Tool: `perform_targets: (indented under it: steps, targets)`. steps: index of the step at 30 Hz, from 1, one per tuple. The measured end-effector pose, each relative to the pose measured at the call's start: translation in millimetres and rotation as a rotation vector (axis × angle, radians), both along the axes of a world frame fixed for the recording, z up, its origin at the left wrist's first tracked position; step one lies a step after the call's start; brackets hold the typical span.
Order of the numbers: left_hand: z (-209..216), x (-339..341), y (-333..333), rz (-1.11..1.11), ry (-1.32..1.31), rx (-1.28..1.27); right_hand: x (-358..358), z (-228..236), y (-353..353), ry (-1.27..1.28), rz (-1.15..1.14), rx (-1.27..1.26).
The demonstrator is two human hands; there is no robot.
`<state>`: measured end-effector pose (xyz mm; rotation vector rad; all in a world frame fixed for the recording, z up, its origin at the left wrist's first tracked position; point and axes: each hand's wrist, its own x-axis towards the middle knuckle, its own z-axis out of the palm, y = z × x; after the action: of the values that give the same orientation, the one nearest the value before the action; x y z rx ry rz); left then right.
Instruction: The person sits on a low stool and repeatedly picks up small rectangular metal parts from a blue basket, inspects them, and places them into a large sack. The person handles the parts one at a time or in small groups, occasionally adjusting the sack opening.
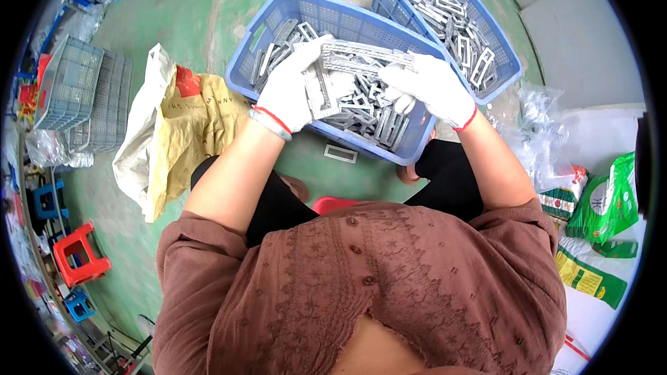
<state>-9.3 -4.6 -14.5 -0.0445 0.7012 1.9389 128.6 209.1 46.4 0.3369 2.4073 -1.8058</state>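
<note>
- Head view: your work seems to be gathering grey frames into an even stack (358,57), judging by how their edges line up.
- Your left hand (286,90) is closed around the stack's left end; your right hand (434,85) pinches its right end.
- Between your hands, the stack sits above the loose frames (361,107) in the near blue basket (278,1).
- A single frame (322,92) crosses your left fingers; whether they grip it, you cannot tell.
- Next likely calls for squaring the ends while keeping both holds firm.
</note>
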Motion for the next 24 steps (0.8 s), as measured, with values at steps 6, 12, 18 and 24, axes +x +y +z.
perform_targets:
  steps: [6,12,18,24]
  targets:
    - [11,14,2,0.033,0.029,0.071,3,6,-1,0.028,0.074,0.143]
    - [18,17,2,0.031,0.057,0.104,5,9,-5,0.079,0.037,0.297]
    - [13,17,2,0.044,0.070,0.141,2,-7,-1,0.136,0.007,0.230]
    - [11,15,1,0.045,0.059,0.142,1,-9,-2,0.186,0.011,0.271]
